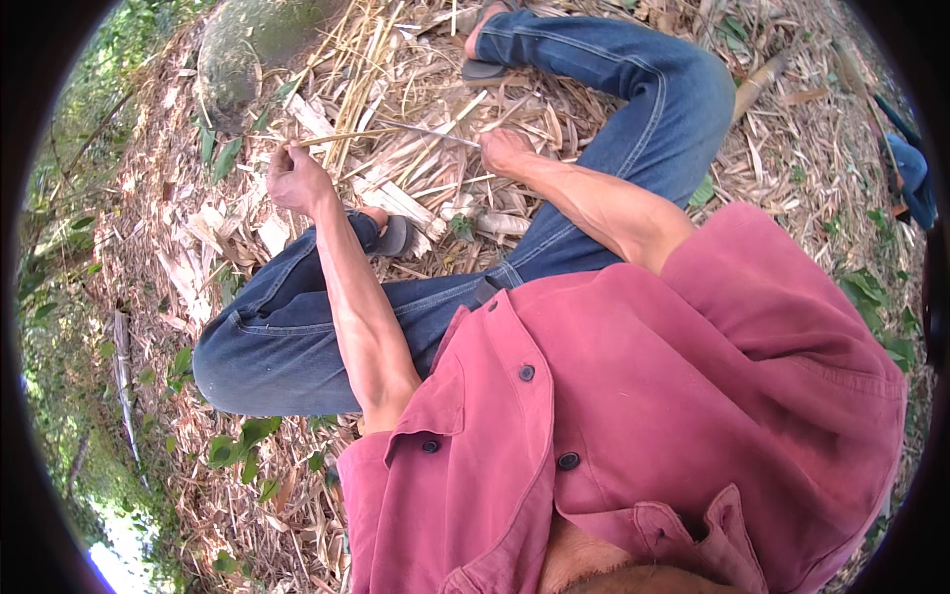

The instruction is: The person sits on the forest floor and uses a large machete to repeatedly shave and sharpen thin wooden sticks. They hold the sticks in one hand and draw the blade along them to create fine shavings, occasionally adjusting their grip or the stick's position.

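My left hand (300, 181) is closed in a pinch on one end of a thin yellowish bamboo strip (346, 136). The strip runs rightward from my fingertips. My right hand (507, 152) is closed around a knife, its handle hidden in the fist. From that fist the narrow knife blade (435, 133) points left, its tip close to the strip's far end. Whether blade and strip touch, I cannot tell. Beyond my hands, several long, thin bamboo strips (368, 61) lie in a loose bundle on the ground.
A large mossy rock (252, 54) stands at the far left. Dry shavings and leaves (435, 193) cover the ground between my bent legs in blue jeans (633, 74). Green plants (242, 443) grow at the left. Blue cloth (910, 173) lies at the right edge.
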A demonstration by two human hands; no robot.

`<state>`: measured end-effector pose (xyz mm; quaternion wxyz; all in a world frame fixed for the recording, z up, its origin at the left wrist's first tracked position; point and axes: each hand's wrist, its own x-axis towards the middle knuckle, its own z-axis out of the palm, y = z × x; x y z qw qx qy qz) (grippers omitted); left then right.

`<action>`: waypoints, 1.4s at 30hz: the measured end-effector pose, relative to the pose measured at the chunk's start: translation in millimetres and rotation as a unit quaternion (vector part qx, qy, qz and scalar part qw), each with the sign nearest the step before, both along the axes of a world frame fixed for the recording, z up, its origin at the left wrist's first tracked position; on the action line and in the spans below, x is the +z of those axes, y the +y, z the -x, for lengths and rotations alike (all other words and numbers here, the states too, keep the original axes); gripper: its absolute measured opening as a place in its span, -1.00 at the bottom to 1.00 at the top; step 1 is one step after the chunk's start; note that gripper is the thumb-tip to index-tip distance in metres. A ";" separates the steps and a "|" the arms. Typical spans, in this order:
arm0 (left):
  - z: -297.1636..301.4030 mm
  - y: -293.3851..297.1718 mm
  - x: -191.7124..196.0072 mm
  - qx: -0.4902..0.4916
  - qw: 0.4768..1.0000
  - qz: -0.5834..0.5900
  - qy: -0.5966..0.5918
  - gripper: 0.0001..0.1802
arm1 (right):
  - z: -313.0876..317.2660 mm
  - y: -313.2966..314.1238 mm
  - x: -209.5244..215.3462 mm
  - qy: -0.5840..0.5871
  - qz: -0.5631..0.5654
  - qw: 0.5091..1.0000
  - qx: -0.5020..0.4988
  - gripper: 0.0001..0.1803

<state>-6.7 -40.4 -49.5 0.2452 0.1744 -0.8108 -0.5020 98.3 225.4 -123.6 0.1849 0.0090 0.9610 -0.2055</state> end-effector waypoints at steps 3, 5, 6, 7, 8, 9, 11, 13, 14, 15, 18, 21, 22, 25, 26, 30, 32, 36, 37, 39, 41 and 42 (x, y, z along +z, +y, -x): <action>-2.1 8.7 15.3 0.030 0.997 0.071 -0.012 -0.80 | 5.0 1.6 4.5 -0.040 0.003 0.999 -0.001 -0.76; 4.0 4.2 17.3 0.027 0.998 0.060 0.025 -0.80 | 10.2 -3.6 21.4 -0.056 -0.001 0.998 0.002 -0.75; 6.6 5.4 30.0 0.024 0.998 0.060 0.027 -0.80 | 13.8 0.1 16.6 -0.067 0.007 0.998 0.001 -0.74; 7.5 5.7 36.9 0.022 0.997 0.061 0.030 -0.80 | 7.8 1.5 11.5 -0.059 0.008 0.998 0.002 -0.74; 5.9 5.0 31.2 0.005 1.000 -0.004 0.014 -0.80 | -0.1 4.1 4.8 -0.051 0.008 0.999 0.002 -0.74; 5.5 3.5 27.9 0.009 1.000 0.012 0.018 -0.80 | 0.4 4.1 8.5 -0.039 0.006 0.999 0.007 -0.73; 6.4 -0.2 21.6 0.017 0.999 0.044 0.025 -0.81 | 8.0 4.0 15.8 -0.063 0.031 0.997 -0.016 -0.72; 0.5 8.7 30.3 0.005 0.999 0.050 0.001 -0.81 | 9.0 5.3 25.0 -0.091 0.060 0.993 -0.048 -0.72; 0.8 11.0 27.5 0.003 0.999 0.041 0.010 -0.81 | 9.1 8.2 11.7 -0.054 0.037 0.998 -0.017 -0.72; -1.4 13.7 28.5 0.003 0.999 0.031 0.017 -0.81 | 8.4 7.6 8.8 -0.041 0.027 0.999 0.001 -0.72; 7.6 9.9 32.0 0.001 0.995 0.098 0.019 -0.79 | 5.6 2.4 9.0 0.027 0.017 0.997 0.069 -0.74; 5.3 4.3 22.6 -0.004 0.997 0.067 0.026 -0.77 | 8.1 -22.5 19.4 0.004 0.076 0.997 0.030 -0.75; 6.2 2.7 21.2 -0.012 0.998 0.059 0.034 -0.76 | 9.4 -23.3 11.7 0.018 0.078 0.996 0.036 -0.77; -3.6 6.0 20.1 -0.015 0.998 0.059 -0.014 -0.76 | 4.7 -18.2 19.3 0.020 0.057 0.997 0.056 -0.71; 1.2 4.4 23.6 0.004 0.995 0.099 0.002 -0.79 | 12.6 -13.9 17.3 -0.084 0.073 0.993 0.026 -0.72; 23.4 -53.6 39.0 0.030 0.998 -0.027 0.052 -0.86 | 8.5 2.2 -6.4 -0.046 -0.031 0.998 0.023 -0.73; 19.7 -66.9 63.0 0.025 0.994 -0.094 0.048 -0.83 | 4.0 4.2 -17.5 -0.108 -0.017 0.994 -0.005 -0.73; 9.8 -80.2 97.6 0.006 0.989 -0.139 0.045 -0.76 | 17.1 9.9 -14.4 -0.157 -0.041 0.986 -0.045 -0.63; 5.9 -85.7 105.7 -0.009 0.985 -0.167 0.047 -0.77 | 25.6 6.9 1.0 -0.159 -0.045 0.985 -0.048 -0.61; -1.1 -91.2 121.3 -0.013 0.982 -0.185 0.027 -0.78 | 42.5 -0.2 40.7 -0.018 0.077 0.991 -0.109 -0.62; -8.0 -93.1 129.2 -0.038 0.978 -0.205 0.020 -0.78 | 51.2 -15.8 87.6 0.177 0.201 0.960 -0.079 -0.61; -8.1 -89.8 131.4 -0.056 0.975 -0.215 0.015 -0.77 | 57.2 -24.0 103.5 0.243 0.233 0.940 -0.050 -0.58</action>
